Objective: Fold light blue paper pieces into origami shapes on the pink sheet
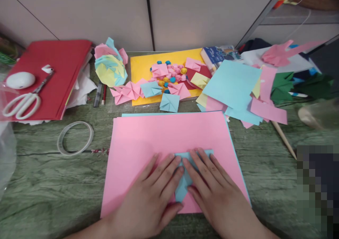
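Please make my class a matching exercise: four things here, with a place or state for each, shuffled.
1. Scissors
2. Folded blue paper
3. Tape roll
4. Yellow sheet

A. Ring-shaped, on the tabletop
B. Beneath small folded papers
C. On the red stack
D. Under the left hand and right hand

Pairs: 1-C, 2-D, 3-A, 4-B

Here's the left grip (149,198), a bare hand, with slender, tapering fingers (162,167) and a bare thumb (171,212), and the left forearm (92,231) bare too, as far as it shows. Over to the right grip (222,194), and it's a match: smooth, unadorned, long-fingered, the nails too small to read, the right forearm (258,228) uncovered right to the lower edge.
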Tool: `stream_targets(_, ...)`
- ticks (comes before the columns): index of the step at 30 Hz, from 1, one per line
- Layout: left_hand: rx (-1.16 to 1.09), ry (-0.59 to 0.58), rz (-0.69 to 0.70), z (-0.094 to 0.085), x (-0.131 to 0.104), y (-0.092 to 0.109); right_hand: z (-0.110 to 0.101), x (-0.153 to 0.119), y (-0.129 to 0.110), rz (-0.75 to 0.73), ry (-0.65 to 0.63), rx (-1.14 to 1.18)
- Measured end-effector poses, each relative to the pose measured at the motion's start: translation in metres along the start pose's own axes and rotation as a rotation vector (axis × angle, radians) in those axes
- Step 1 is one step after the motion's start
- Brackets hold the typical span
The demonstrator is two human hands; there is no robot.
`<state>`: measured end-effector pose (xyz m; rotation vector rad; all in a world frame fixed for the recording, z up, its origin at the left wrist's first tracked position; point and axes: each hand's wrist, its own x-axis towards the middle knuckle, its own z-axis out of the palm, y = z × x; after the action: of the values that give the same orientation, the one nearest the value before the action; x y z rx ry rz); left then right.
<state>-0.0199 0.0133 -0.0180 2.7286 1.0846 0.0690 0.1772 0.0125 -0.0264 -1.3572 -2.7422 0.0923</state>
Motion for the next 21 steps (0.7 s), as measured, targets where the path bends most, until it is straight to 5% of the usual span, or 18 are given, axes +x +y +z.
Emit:
stream_targets(16,-0.029,0.000,-0.002,-0.0009,0.0011,0.0026,-0.0055,0.0035,-0.0034,0.040,0.017,0.025)
stream_targets(21,-0.084,0.186,0.023,0.0015,-0.0039,0.0068,-0.0069,0.0026,-0.0043,0.049,0.003,0.077)
